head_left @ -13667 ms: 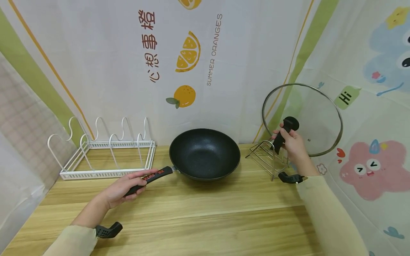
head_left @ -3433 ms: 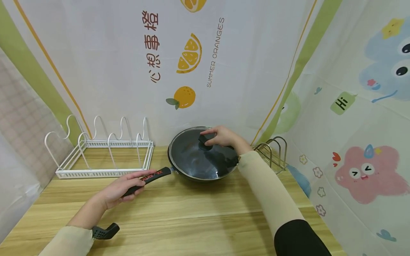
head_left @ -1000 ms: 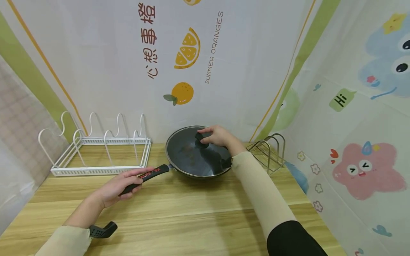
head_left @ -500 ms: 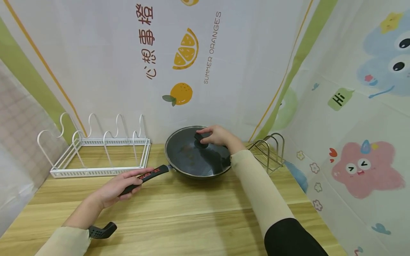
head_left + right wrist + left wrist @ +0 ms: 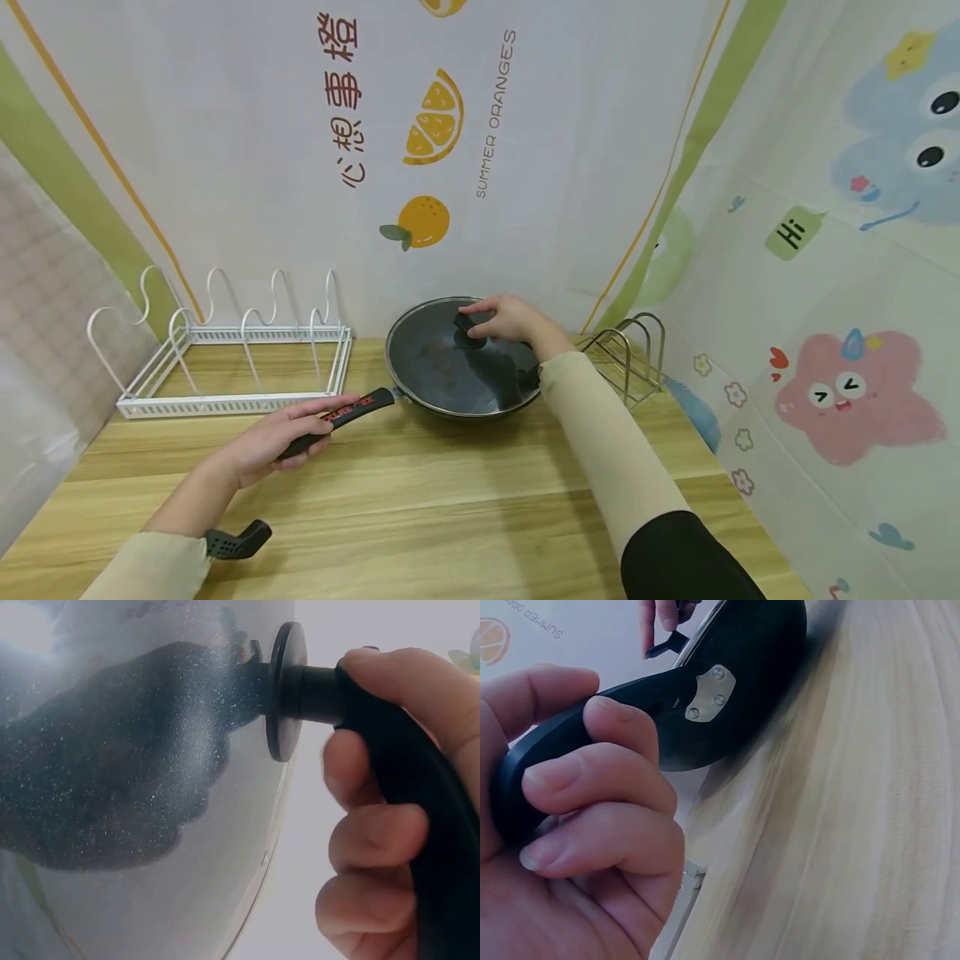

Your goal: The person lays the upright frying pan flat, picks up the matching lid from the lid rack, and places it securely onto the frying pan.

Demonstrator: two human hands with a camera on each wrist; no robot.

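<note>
A black wok (image 5: 757, 660) stands on the table near the back curtain. Its black handle (image 5: 370, 405) with red lettering points toward the front left, and my left hand (image 5: 273, 437) grips it, fingers curled round as the left wrist view shows. On top of the wok lies a round glass lid (image 5: 431, 375) with a metal rim. My right hand (image 5: 508, 319) holds the lid's black handle (image 5: 397, 742); the right wrist view shows thumb and fingers wrapped about it. The sleeve hides part of the lid's right edge in the head view.
A white metal rack (image 5: 232, 403) with curved dividers sits on the wooden table (image 5: 420, 517) at the left. Behind the right forearm is a small gold wire rack (image 5: 630, 371). Printed curtains stand along the back and right side.
Earliest, the right hand held the lid upright by the wire rack; it then came left onto the wok. The left hand keeps its grip. Over the last second only the view shifts slightly.
</note>
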